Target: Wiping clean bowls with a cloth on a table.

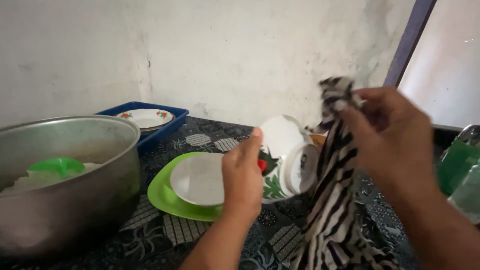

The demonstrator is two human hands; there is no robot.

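My left hand [243, 176] grips a white bowl [286, 157] with a red and green flower pattern, tipped on its side so its base faces right. My right hand [392, 135] pinches the top of a black-and-white striped cloth [332, 200], which hangs down just right of the bowl and touches it. Both hands are above a dark patterned tabletop [165, 235].
A white plate [197, 180] lies on a green plate [167, 197] left of my left hand. A large metal pot [85, 200] with a green ladle [55, 166] stands at the left. A blue tray [160, 134] holds flowered plates at the back. A green item [456, 165] sits far right.
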